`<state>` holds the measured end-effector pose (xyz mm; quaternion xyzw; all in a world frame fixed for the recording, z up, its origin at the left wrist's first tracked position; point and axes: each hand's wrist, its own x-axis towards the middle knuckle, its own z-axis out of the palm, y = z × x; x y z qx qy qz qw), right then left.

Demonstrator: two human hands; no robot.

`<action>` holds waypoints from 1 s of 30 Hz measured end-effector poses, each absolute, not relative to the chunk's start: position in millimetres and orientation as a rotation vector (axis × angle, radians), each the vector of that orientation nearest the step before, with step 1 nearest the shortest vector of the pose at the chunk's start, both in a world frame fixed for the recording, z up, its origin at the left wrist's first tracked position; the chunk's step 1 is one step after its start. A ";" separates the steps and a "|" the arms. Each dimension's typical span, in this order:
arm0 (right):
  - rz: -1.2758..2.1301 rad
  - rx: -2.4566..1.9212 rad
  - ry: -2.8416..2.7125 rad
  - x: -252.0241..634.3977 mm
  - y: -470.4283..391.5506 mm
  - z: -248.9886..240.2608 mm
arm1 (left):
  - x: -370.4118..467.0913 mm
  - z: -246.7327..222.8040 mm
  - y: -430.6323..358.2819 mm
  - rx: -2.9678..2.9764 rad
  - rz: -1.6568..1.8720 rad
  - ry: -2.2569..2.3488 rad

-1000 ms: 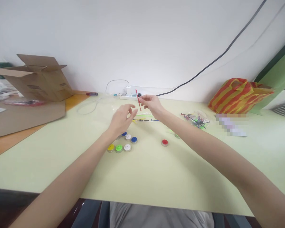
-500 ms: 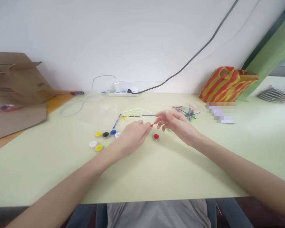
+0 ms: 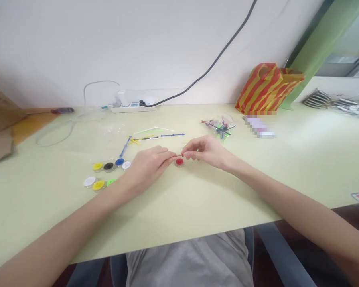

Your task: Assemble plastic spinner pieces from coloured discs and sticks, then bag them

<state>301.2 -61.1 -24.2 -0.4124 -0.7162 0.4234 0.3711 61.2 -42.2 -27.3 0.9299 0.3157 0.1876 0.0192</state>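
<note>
My left hand [image 3: 151,163] and my right hand [image 3: 205,151] face each other over the middle of the table. Between their pinched fingertips is a thin red plastic stick [image 3: 179,155], one end in each hand. Just below it on the table sits a small round container with a red cap [image 3: 179,162]. Left of my left hand stand several similar containers, among them one with a black cap [image 3: 108,166], one with a blue cap [image 3: 119,162] and one with a green cap [image 3: 111,182], partly hidden by my forearm.
Thin blue sticks [image 3: 172,134], with yellow, black, white and green ones, lie behind my hands. A plastic bag of coloured sticks [image 3: 221,127] is farther right. At the wall are a power strip [image 3: 134,107] and a striped bag [image 3: 260,89]; a cardboard box [image 3: 2,107] stands left.
My right hand's fingers have closed in on the red stick's right end, and the stick now lies nearly level. The view has shifted, so the table's things appear farther left.
</note>
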 end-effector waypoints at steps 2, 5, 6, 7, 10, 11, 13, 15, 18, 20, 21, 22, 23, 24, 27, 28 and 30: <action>1.042 -1.090 -1.838 308.1 -57.8 -22.7 | 59.4 -30.8 -38.1 2.887 0.636 0.970; 0.992 -1.144 -1.845 311.1 -55.8 -22.3 | 57.8 -33.6 -34.3 2.925 0.628 0.951; 0.980 -1.168 -1.847 310.1 -56.3 -22.5 | 57.5 -33.5 -34.0 2.932 0.615 0.940; 0.969 -1.190 -1.853 308.4 -57.4 -22.7 | 57.5 -32.9 -34.2 2.934 0.605 0.928; 0.950 -1.206 -1.884 302.6 -62.2 -22.9 | 57.8 -29.1 -36.4 2.925 0.636 0.883; 0.941 -1.200 -1.895 301.0 -63.6 -23.0 | 57.9 -27.7 -37.2 2.923 0.656 0.861; 0.906 -1.191 -1.907 298.7 -65.5 -24.1 | 58.0 -25.4 -38.1 2.923 0.679 0.818; 0.851 -1.197 -1.913 297.1 -66.0 -26.9 | 57.7 -24.3 -38.0 2.923 0.676 0.787; 0.776 -1.230 -1.918 294.1 -65.2 -33.4 | 56.7 -25.0 -36.3 2.910 0.662 0.769; 0.769 -1.250 -1.918 292.0 -64.4 -37.3 | 55.7 -26.3 -35.0 2.899 0.647 0.782; 0.778 -1.255 -1.914 291.2 -64.2 -38.5 | 55.3 -26.9 -34.4 2.893 0.634 0.795; 0.791 -1.257 -1.910 290.6 -64.0 -39.3 | 54.8 -27.4 -34.1 2.888 0.619 0.808; 0.804 -1.255 -1.906 290.3 -63.8 -39.4 | 54.4 -27.8 -34.0 2.880 0.612 0.818; 0.817 -1.254 -1.901 290.2 -63.8 -39.1 | 54.1 -27.8 -34.0 2.867 0.614 0.827; 0.876 -1.267 -1.851 290.6 -64.1 -36.3 | 53.7 -26.0 -34.2 2.769 0.670 0.883; 0.908 -1.281 -1.823 290.9 -64.3 -35.1 | 53.7 -24.9 -34.0 2.719 0.688 0.913; 0.979 -1.316 -1.767 291.7 -64.5 -33.1 | 53.7 -22.3 -32.7 2.614 0.710 0.980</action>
